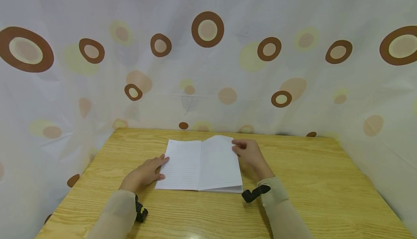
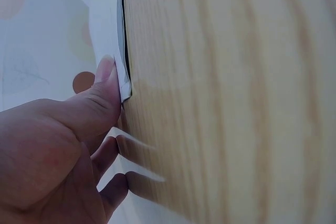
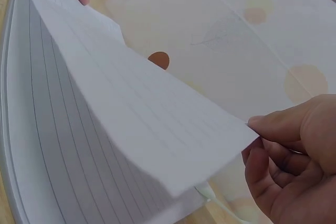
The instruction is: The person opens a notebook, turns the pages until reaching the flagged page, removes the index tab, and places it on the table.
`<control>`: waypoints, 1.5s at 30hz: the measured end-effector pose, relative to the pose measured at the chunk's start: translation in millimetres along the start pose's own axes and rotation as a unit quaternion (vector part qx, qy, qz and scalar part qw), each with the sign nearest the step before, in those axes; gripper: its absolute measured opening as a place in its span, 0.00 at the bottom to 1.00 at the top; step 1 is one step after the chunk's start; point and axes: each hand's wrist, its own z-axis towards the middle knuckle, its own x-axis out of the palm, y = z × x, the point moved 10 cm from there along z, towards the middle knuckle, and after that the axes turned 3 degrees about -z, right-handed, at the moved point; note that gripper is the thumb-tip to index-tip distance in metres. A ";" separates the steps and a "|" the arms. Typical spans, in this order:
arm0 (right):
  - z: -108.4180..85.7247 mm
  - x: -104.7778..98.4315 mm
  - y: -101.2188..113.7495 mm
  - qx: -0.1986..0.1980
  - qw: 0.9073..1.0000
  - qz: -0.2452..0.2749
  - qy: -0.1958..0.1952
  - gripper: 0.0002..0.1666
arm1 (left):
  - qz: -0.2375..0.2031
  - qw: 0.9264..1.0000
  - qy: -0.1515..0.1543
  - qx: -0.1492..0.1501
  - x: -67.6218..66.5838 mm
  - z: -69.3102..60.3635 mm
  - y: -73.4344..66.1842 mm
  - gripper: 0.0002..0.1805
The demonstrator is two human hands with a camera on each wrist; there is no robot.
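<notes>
An open notebook [image 1: 184,164] with lined white pages lies on the wooden table. My right hand [image 1: 250,154] pinches the outer far corner of the right-hand page [image 1: 219,163] between thumb and fingers. In the right wrist view that page [image 3: 142,87] is lifted clear of the lined sheet [image 3: 68,108] beneath, and the right hand [image 3: 294,156] grips its corner. On the other side, my left hand [image 1: 146,172] rests at the notebook's left edge. The left wrist view shows its thumb [image 2: 102,90] on the page edge, with the other fingers against the table.
The wooden table [image 1: 312,188] extends to both sides of the notebook. A patterned curtain [image 1: 228,68] with brown circles hangs behind it. A thin pale ribbon [image 3: 226,211] trails from near the notebook. Each wrist wears a black camera strap [image 1: 255,193].
</notes>
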 end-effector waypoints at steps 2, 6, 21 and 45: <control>0.0 0.1 0.9 0.001 1.000 0.008 -0.001 0.17 | 0.001 1.000 0.000 0.002 0.0 0.4 -0.5 0.38; -1.2 0.4 1.8 0.009 1.000 0.029 0.002 0.18 | 0.001 1.000 0.001 0.001 0.3 1.3 0.3 0.38; -1.9 2.2 8.0 0.017 0.993 0.115 -0.008 0.19 | -0.007 1.000 0.003 -0.002 -0.3 -1.1 -1.7 0.38; -5.0 7.0 9.2 0.053 0.971 0.232 -0.028 0.23 | -0.005 1.000 -0.001 -0.004 -1.0 -0.2 -0.8 0.38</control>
